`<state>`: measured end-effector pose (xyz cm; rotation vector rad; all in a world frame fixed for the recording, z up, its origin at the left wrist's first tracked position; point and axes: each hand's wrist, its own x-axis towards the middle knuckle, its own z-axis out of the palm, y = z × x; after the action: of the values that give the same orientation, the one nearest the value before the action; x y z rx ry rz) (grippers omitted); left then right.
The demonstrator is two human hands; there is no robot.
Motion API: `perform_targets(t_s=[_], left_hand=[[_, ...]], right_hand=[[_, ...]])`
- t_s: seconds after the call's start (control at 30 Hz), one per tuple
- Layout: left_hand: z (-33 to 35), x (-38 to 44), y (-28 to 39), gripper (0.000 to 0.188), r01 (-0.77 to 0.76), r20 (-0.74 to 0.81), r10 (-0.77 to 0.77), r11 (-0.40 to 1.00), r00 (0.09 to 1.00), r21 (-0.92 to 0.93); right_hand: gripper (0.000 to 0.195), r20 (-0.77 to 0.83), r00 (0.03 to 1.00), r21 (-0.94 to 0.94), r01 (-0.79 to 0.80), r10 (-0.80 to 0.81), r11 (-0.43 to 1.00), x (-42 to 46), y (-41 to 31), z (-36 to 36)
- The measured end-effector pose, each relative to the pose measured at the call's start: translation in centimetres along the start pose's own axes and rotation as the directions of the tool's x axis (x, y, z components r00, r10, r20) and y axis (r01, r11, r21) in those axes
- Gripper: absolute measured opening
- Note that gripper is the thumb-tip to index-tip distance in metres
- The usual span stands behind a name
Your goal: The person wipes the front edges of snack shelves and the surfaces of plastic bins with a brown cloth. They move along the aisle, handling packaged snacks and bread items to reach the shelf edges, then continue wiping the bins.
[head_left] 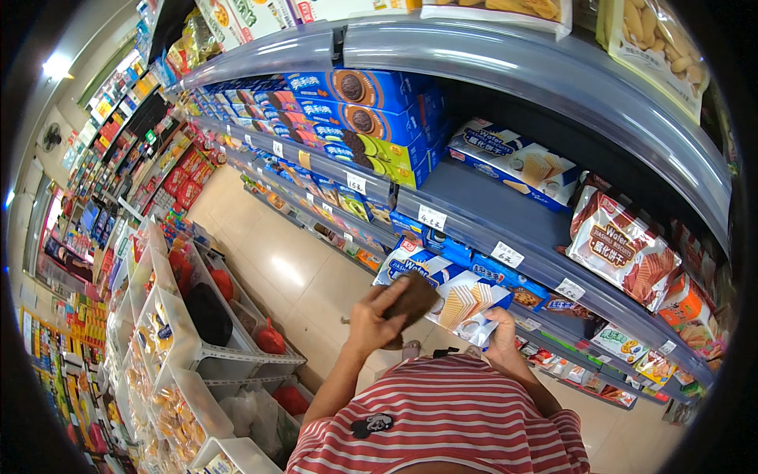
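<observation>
My left hand (376, 320) grips a brown cloth (416, 300), which lies against the face of a blue and white wafer biscuit box (468, 296). The fingers of my right hand (503, 336) hold that box by its lower right corner. The box is tilted in front of my chest, just off the shelf edge, and the cloth hides part of its print. On the shelf beyond, a similar wafer box (515, 155) lies flat. To its right stands a brown and white bag of wafers (622, 240).
Stacked blue cookie boxes (367, 118) fill the shelf at left. Clear plastic rails with price tags (432, 217) run along the shelf edges. A rack of white plastic bins (195, 409) with packaged food stands at lower left. Between them runs a tiled floor (266, 249).
</observation>
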<state>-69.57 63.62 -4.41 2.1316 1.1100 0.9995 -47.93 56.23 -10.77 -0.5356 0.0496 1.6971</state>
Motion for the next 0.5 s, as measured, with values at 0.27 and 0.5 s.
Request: perform_targets(t_s=[0.27, 0.5], left_hand=[[-1.7, 2.9, -0.7, 0.050, 0.098, -0.252, -0.083, 0.994, 0.964, 0.048], [1.6, 8.8, 6.4, 0.048, -0.278, -0.054, 0.279, 0.960, 0.959, 0.021]], right_hand=[[0.049, -0.081, 0.996, -0.074, 0.023, -0.029, 0.997, -1.7, -1.3, -2.7], [0.044, -0.111, 0.991, -0.072, 0.070, -0.078, 0.995, -3.1, -1.3, -2.5]])
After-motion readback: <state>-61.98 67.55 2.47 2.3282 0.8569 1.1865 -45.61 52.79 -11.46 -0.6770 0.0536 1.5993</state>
